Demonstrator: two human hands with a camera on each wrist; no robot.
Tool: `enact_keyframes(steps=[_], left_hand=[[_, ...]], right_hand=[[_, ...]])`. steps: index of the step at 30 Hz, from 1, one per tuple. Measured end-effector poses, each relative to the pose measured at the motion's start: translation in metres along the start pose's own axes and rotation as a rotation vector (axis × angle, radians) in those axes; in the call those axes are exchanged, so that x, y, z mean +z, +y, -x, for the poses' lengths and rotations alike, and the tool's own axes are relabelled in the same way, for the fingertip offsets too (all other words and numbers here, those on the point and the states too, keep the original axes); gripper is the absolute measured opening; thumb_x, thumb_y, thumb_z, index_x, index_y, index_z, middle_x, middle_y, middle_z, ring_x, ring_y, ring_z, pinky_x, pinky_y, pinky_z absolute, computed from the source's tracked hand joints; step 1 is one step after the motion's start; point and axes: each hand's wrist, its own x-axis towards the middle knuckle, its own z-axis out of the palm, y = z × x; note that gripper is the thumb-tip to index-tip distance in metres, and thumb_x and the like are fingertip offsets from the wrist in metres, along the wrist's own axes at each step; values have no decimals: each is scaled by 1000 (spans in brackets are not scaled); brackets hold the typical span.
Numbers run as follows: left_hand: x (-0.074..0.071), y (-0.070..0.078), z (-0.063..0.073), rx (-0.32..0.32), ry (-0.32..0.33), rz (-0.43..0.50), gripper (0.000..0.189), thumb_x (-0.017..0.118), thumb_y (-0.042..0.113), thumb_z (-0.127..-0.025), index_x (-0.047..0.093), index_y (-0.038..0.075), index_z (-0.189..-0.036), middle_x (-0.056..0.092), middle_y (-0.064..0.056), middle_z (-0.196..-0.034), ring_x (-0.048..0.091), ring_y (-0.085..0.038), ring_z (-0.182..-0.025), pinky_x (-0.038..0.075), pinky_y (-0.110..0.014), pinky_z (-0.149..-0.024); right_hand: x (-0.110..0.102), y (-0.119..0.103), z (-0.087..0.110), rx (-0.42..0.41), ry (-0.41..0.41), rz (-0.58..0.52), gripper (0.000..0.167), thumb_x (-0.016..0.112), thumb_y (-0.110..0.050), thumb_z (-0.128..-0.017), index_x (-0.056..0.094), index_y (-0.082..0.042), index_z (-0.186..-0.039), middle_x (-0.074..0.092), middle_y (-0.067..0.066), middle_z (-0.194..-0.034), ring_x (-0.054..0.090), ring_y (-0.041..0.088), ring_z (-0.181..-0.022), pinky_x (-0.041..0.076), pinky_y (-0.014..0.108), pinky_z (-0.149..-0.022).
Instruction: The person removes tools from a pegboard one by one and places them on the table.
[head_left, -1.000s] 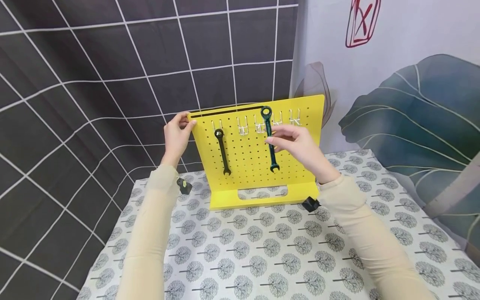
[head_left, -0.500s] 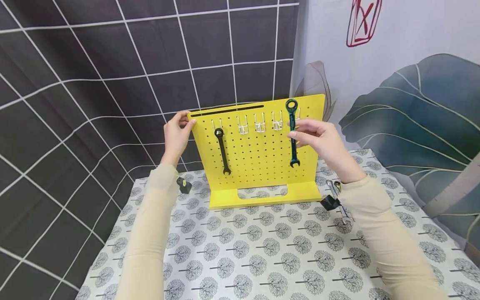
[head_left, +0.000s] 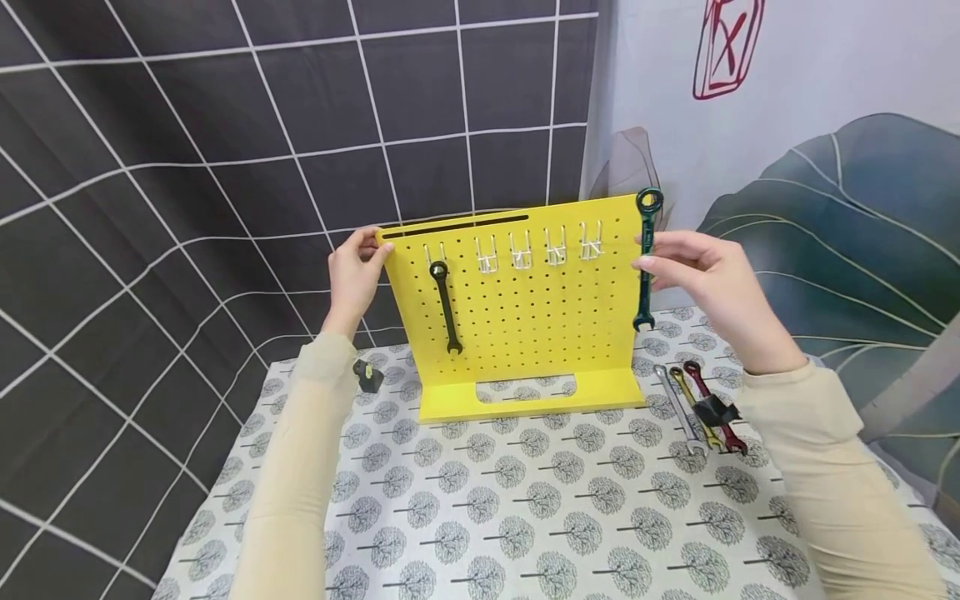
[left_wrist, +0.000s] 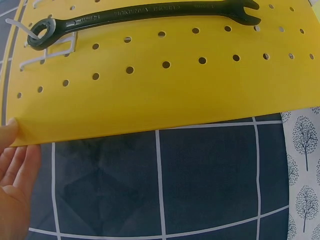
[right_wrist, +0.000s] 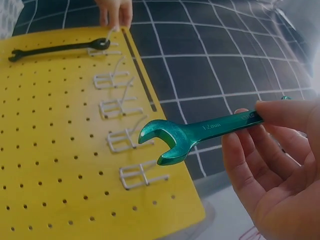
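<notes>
Presently held: one glossy dark-green metal combination wrench (head_left: pixel 647 292), near-vertical, ring end up and forked end down, at the right edge of the yellow perforated pegboard (head_left: pixel 510 329). Contact with that edge: cannot be told.

Right hand (head_left: pixel 705 271): thumb and fingers pinched together on the wrench shaft; ring and fork both stand clear of the grip.

Left hand (head_left: pixel 356 271): thumb and fingers clamped on the board's upper left corner, well apart from the wrench.

Fittings: a row of white wire double-prong hooks (head_left: pixel 556 248) near the top. The leftmost carries a black metal combination wrench (head_left: pixel 447 310) by its ring; the four others carry no wrench.

Reserve, on the white tree-print tablecloth (head_left: pixel 525 517), right of the board: one silver wrench (head_left: pixel 678 408), one gold-coloured wrench (head_left: pixel 687 392), one dark-red wrench (head_left: pixel 731 437), side by side.

Handling notes, by judgement: the step appears to be hanging the green wrench. Ring uppermost suits it; the ring should face the prongs squarely, pass over the upturned tips, then lower until the wire bears the weight. A mid-shaft pinch leaves the ring unobstructed but may let the tool swivel. Light pressure at the corner should steady the board; a hard push could tip it.
</notes>
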Motion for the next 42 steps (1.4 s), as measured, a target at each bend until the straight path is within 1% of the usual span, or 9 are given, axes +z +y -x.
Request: enact_keyframes(steps=[4, 13, 16, 20, 26, 34, 35, 40, 42], left_hand=[[-2, 0, 1, -3, 11, -6, 31, 71, 13, -96, 67, 2, -124, 70, -15, -111, 67, -25, -99, 56, -35, -87], [0, 1, 1, 2, -2, -3, 32, 71, 13, -96, 66, 1, -124, 70, -16, -110, 66, -26, -100, 57, -37, -89], [1, 1, 1, 4, 1, -5, 32, 71, 13, -95, 67, 1, -124, 70, -16, -110, 66, -26, -100, 57, -37, -89], [1, 2, 1, 3, 0, -2, 32, 71, 13, -96, 66, 1, -124, 70, -16, -110, 66, -25, -99, 57, -37, -89], [2, 0, 1, 13, 7, 2, 32, 71, 15, -95, 67, 1, -124, 70, -16, -109, 67, -25, -97, 57, -37, -87], [3, -2, 0, 21, 4, -5, 33, 71, 15, -96, 66, 1, -125, 70, -16, -110, 67, -25, -98, 57, -38, -87], [3, -2, 0, 21, 6, -7, 33, 71, 15, -96, 67, 1, -125, 70, -16, -110, 67, -26, -98, 57, -38, -87], [2, -2, 0, 17, 11, -14, 32, 72, 15, -95, 67, 1, -124, 70, -16, -110, 66, -26, -98, 57, -38, -88], [2, -2, -1, 17, 9, -15, 32, 71, 15, -96, 67, 1, -124, 70, -16, -110, 66, -26, -98, 57, -37, -88]], right_hand=[[-13, 2, 2, 3, 13, 25, 37, 73, -26, -95, 67, -14, -129, 74, -10, -108, 71, 13, -82, 48, 21, -80], [-37, 16, 10, -1, 59, 28, 32, 72, -18, -95, 68, -9, -126, 74, -10, -106, 70, 11, -80, 50, 17, -75], [-44, 21, 13, -22, 60, -23, 29, 71, -13, -96, 68, -5, -123, 75, -8, -105, 69, 11, -79, 51, 17, -72], [-51, 27, 16, -17, 64, -97, 30, 71, -10, -95, 67, -4, -125, 75, -6, -104, 68, 12, -78, 51, 16, -78], [-61, 38, 23, 52, 61, -25, 36, 70, -16, -96, 64, -6, -130, 73, -9, -107, 66, 12, -79, 43, 17, -83], [-73, 54, 30, 134, 63, 65, 40, 69, -23, -98, 61, -13, -135, 72, -19, -108, 67, 7, -83, 43, 15, -80], [-75, 56, 31, 149, 62, 77, 41, 68, -25, -98, 60, -14, -137, 71, -21, -108, 67, 5, -84, 42, 17, -84], [-83, 65, 34, 189, 84, 123, 42, 68, -30, -98, 59, -17, -138, 67, -28, -106, 67, 2, -81, 39, 16, -83], [-85, 69, 35, 183, 108, 135, 40, 68, -29, -98, 61, -18, -135, 66, -29, -105, 67, 1, -79, 41, 13, -77]])
